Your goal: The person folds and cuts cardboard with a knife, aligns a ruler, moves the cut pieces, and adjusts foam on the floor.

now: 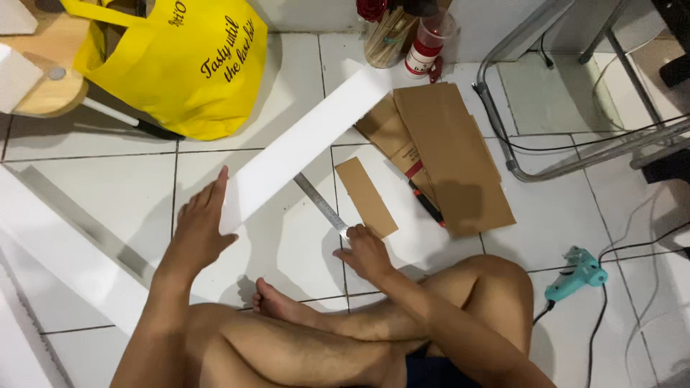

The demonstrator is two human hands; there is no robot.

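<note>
Currently the left hand presses flat on the foam strip; the right hand pinches the ruler (either could slip on smooth tile).

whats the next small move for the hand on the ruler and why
Probably slide the metal ruler out from under the white foam strip. The right hand pinches only its near end, the far end is tucked beneath the strip, and the left hand braces the strip's near end.

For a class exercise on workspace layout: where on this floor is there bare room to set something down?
Bare tile lies between the yellow bag and the left hand, and between the cardboard sheets and the glue gun. It is crowded around the white foam strip, ruler and right hand.
</note>
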